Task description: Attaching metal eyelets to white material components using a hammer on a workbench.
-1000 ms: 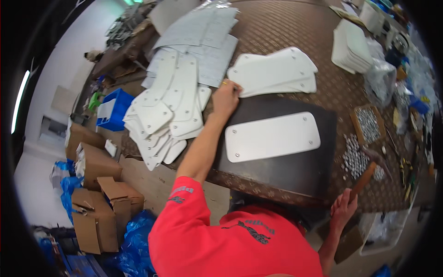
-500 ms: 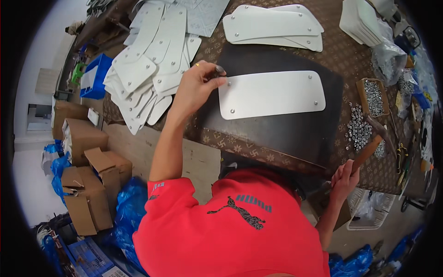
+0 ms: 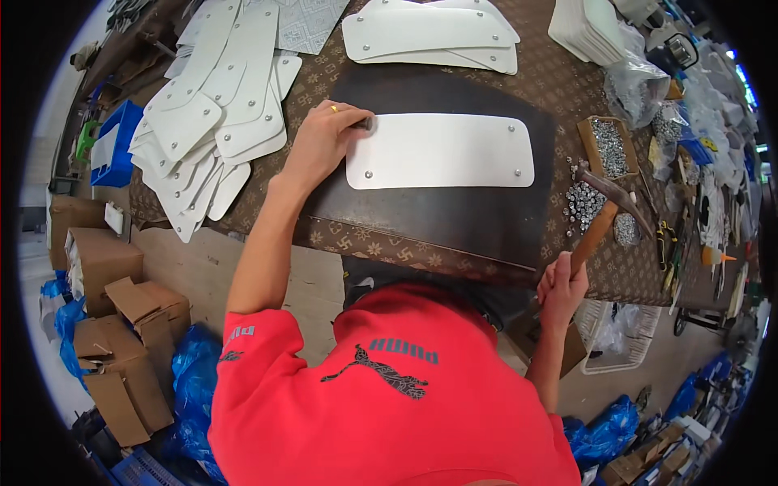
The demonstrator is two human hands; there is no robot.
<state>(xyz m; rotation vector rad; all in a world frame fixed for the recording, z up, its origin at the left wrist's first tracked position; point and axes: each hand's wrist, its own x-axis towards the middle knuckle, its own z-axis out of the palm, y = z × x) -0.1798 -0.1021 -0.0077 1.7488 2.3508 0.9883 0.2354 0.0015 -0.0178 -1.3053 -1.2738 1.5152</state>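
Observation:
A white, round-cornered panel [image 3: 440, 151] with metal studs near its corners lies flat on a dark mat [image 3: 421, 223] on the table. My left hand [image 3: 320, 146], a ring on one finger, is closed on a short, dark metal piece [image 3: 365, 124] at the panel's upper left corner. The fingers hide most of that piece and the stud there. At the table's front right, my right hand [image 3: 562, 290] is wrapped round the wooden handle of a hammer [image 3: 596, 233]. The hammer head is up over loose metal studs [image 3: 583, 202], well apart from the panel.
Studded white panels [image 3: 243, 93] lie heaped at the left, with several more panels [image 3: 429, 32] stacked beyond the mat. At the right stand a box of studs [image 3: 609, 146] and hand tools [image 3: 668, 251]. Cardboard boxes [image 3: 121, 364] and blue bags [image 3: 194, 381] are on the floor.
The whole view has shifted, so things appear farther left and higher. My left hand has brought the metal piece onto the panel's corner, covering its stud. The hammer is slightly higher, its head more visible.

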